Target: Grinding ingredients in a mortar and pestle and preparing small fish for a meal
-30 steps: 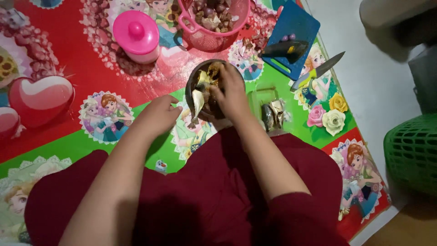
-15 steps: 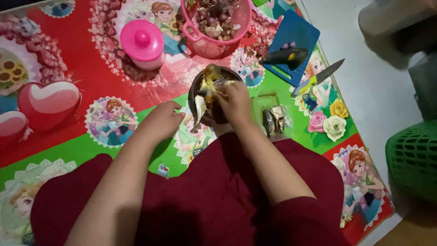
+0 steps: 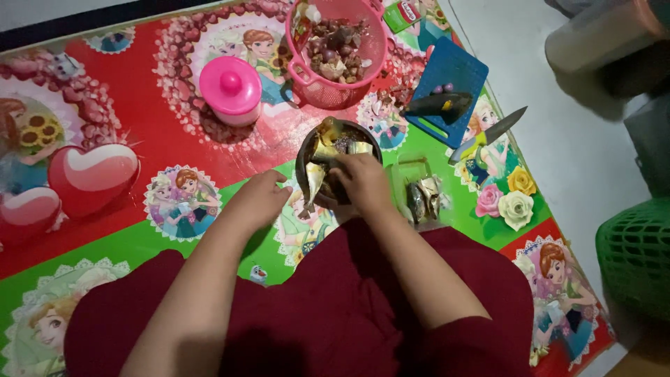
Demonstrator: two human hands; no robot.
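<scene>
A dark round bowl (image 3: 304, 155) stands on the cartoon-printed mat in front of me, filled with small dried fish (image 3: 325, 137). My right hand (image 3: 363, 183) lies over the bowl's near side with its fingers closed on fish inside it. One fish (image 3: 312, 183) hangs over the bowl's near rim. My left hand (image 3: 259, 199) rests on the mat just left of the bowl, fingers curled and holding nothing.
A pink basket (image 3: 340, 43) of shallots stands behind the bowl, with a pink lidded jar (image 3: 231, 89) to its left. On the right lie a blue cutting board (image 3: 447, 78), a knife (image 3: 488, 132) and a clear tub of fish pieces (image 3: 421, 196). A green basket (image 3: 636, 253) is off the mat.
My right hand has slid from the bowl's far side back to its near side. My left hand has barely moved. The view has shifted down a little.
</scene>
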